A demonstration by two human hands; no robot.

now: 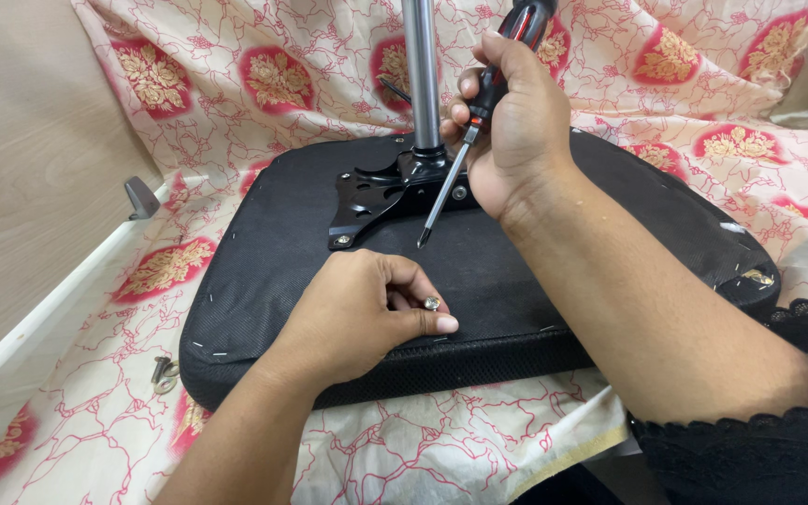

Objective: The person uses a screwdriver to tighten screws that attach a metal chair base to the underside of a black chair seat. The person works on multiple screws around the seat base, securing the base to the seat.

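1. The left hand (pixel 357 313) pinches a small screw (pixel 432 303), hard, light and easy to drop; best held at its head.
2. The right hand (pixel 512 122), at 12 o'clock, is closed around a screwdriver (pixel 479 103), tip down.
3. Both rest over the black seat (pixel 535 271), by the metal plate (pixel 376 192).

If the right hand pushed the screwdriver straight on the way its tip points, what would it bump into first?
Most likely the black seat cushion. The right hand holds the screwdriver slanting down and left, its tip just past the black metal plate. The left hand, pinching a screw, sits nearer the camera; depth is unclear.
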